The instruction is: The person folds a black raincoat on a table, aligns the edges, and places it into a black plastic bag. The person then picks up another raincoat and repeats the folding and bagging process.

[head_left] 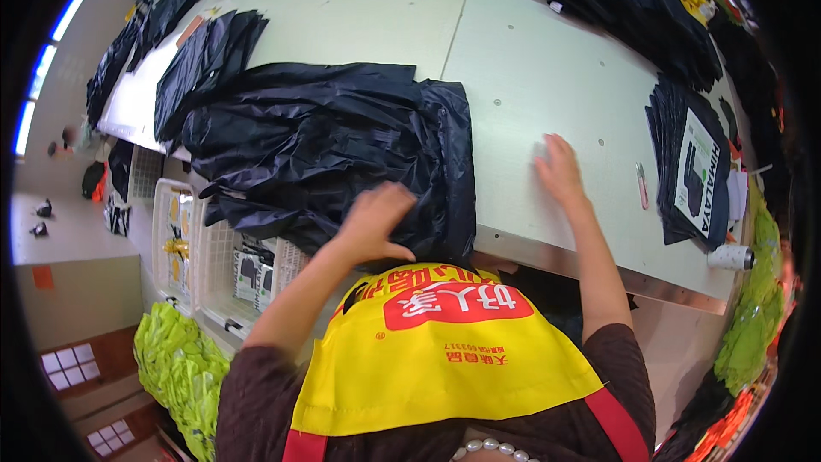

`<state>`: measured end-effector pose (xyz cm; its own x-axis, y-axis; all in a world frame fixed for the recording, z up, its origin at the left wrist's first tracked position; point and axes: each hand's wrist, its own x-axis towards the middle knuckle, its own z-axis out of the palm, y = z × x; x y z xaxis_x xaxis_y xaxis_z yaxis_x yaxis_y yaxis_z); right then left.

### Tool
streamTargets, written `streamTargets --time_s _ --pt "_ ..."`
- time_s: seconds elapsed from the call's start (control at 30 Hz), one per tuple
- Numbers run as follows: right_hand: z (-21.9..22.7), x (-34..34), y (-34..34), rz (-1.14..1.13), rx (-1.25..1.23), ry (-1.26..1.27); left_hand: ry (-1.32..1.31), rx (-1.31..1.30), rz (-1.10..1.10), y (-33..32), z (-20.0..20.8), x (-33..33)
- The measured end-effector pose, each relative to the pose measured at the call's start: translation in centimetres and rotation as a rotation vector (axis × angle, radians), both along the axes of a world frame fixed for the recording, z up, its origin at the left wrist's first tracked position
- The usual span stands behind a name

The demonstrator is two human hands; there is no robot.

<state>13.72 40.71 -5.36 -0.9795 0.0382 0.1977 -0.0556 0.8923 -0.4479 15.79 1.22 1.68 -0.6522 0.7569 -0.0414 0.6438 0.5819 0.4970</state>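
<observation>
At the near side of the table, before the person, lay the black cloth, shiny, rumpled, layered. Left hand was over the cloth's near right part, fingers together, thumb spread away, gripping nothing I could see; couldn't tell whether the palm pressed down. Right hand was to the right of the cloth, over the table, fingers loosely open, holding nothing; contact unclear from where I stood. Just left of the cloth sat a folded black stack. Well right of it lay thread snips, then a dark stack with a white printed panel and a white spool. Left of the cloth and nearer stood white baskets, then lime-green fabric. Yellow apron, worn by the person, was just beside the cloth's near edge.
</observation>
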Motion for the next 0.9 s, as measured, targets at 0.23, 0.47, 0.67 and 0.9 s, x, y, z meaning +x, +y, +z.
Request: streamTargets --time_s 0.23,0.47,0.67,0.9 --pt "6.3 -4.0 -16.6 0.534 -0.098 0.275 0.268 -0.192 -0.095 -0.9 -5.3 2.2" --pt "10.2 -3.4 -33.5 1.298 0.037 0.121 0.068 0.278 -0.102 -7.6 -0.1 9.4" --pt "10.8 -1.9 -45.8 1.421 0.185 -0.464 -0.07 0.459 -0.055 -17.9 13.9 16.0" --pt "6.2 2.8 -50.9 1.647 0.11 -0.515 0.176 -0.745 1.313 -27.0 26.6 29.0"
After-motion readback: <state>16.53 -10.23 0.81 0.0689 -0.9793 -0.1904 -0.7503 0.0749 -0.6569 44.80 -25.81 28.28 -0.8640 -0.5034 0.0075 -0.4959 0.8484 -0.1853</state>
